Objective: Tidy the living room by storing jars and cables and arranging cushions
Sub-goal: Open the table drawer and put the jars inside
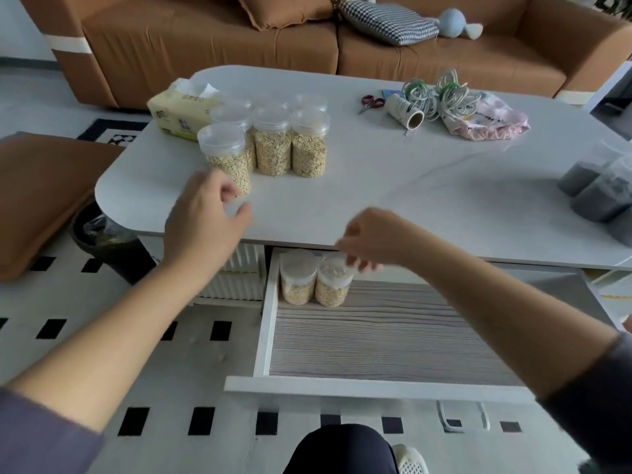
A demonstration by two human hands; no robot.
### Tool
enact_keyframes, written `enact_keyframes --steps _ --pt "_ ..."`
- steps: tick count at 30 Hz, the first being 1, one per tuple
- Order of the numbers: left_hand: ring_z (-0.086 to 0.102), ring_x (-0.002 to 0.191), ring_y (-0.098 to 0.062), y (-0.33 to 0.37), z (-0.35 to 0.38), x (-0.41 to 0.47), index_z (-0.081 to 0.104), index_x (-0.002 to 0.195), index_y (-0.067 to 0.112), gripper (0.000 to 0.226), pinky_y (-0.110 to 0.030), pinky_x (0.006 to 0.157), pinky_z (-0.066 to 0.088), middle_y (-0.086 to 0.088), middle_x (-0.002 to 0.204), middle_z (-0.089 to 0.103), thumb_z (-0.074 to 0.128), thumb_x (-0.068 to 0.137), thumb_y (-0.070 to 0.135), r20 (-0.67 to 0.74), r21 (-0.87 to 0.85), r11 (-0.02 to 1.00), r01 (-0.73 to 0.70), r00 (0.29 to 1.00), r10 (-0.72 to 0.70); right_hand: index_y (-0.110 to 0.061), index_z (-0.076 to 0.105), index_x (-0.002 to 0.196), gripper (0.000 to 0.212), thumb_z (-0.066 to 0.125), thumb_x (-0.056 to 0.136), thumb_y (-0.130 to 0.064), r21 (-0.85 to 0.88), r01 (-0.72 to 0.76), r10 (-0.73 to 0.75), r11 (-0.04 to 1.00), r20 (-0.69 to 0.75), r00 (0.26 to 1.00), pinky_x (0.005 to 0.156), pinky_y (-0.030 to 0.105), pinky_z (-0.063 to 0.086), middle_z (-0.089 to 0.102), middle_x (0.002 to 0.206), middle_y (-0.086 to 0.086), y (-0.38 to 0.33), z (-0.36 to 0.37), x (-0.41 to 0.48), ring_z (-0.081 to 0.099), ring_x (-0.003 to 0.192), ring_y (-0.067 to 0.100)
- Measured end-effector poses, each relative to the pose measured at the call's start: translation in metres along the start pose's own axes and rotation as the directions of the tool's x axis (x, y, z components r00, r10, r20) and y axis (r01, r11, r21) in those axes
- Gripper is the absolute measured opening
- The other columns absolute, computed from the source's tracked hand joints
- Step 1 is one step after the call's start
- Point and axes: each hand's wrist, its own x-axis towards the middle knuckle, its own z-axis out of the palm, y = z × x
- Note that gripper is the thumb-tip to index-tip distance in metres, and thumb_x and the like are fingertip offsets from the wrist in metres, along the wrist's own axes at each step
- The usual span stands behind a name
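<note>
Head view: left hand (208,213), fingers loosely curved and empty, just beside nearest jar (224,155) on pale stone-look table (376,186); right hand (369,241), blurred, over lids of two jars (333,282) standing in open drawer (268,319), grip or release not discernible. Best grasped round the barrel below the lid, kept upright, set down touching its neighbours. Clear rigid plastic cylinders, smooth-walled, oat-filled, likely slippery; drawer floor grey wood-grain; coiled cables (441,97) well apart, across the table

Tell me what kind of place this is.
Most likely a home living room: a brown sofa with cushions sits behind a low coffee table, a patterned rug covers the floor, and grain jars stand in the table's open drawer.
</note>
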Motion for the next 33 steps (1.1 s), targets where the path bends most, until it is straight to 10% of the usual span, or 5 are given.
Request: enact_keyframes --steps 4,9,25,33 --pt "0.046 0.119 -0.025 -0.011 0.011 0.045 0.037 0.132 0.016 0.070 -0.034 0.090 0.041 -0.008 0.134 0.040 0.076 0.077 0.034 -0.005 -0.133 0.955 0.265 0.963 -0.268 -0.011 0.055 0.125 0.043 0.067 0.086 -0.025 0.091 0.156 -0.100 0.984 -0.449 0.888 0.078 0.024 0.042 0.062 0.119 0.004 -0.023 -0.016 0.061 0.058 0.103 0.019" --pt "0.046 0.124 -0.024 -0.020 0.024 0.066 0.025 0.146 0.016 0.089 -0.035 0.096 0.041 -0.007 0.141 0.040 0.076 0.076 0.038 0.039 -0.143 0.947 0.288 0.958 -0.286 -0.010 0.035 0.143 0.070 0.070 0.084 -0.022 0.371 0.176 0.058 0.912 -0.540 0.840 0.083 0.020 0.036 0.049 0.141 0.006 -0.028 -0.020 0.117 0.049 0.125 0.021" --pt "0.051 0.117 -0.026 -0.027 0.042 0.068 0.040 0.129 0.011 0.070 -0.030 0.084 0.041 -0.007 0.130 0.052 0.076 0.077 0.041 0.058 -0.154 0.920 0.361 0.933 -0.356 -0.014 0.046 0.119 0.059 0.076 0.076 -0.040 0.462 0.204 0.095 0.863 -0.546 0.833 0.050 0.016 0.031 0.050 0.097 -0.006 -0.035 -0.014 0.160 0.047 0.080 0.008" --pt "0.051 0.096 -0.014 -0.005 0.023 0.021 0.045 0.124 0.016 0.065 -0.026 0.075 0.040 0.005 0.107 0.052 0.079 0.074 0.040 0.203 -0.189 0.948 0.255 0.955 -0.216 -0.015 0.049 0.122 0.065 0.082 0.071 -0.038 0.419 0.298 -0.043 0.858 -0.519 0.853 0.065 0.013 0.041 0.055 0.105 -0.009 -0.006 0.012 0.079 0.055 0.093 0.008"
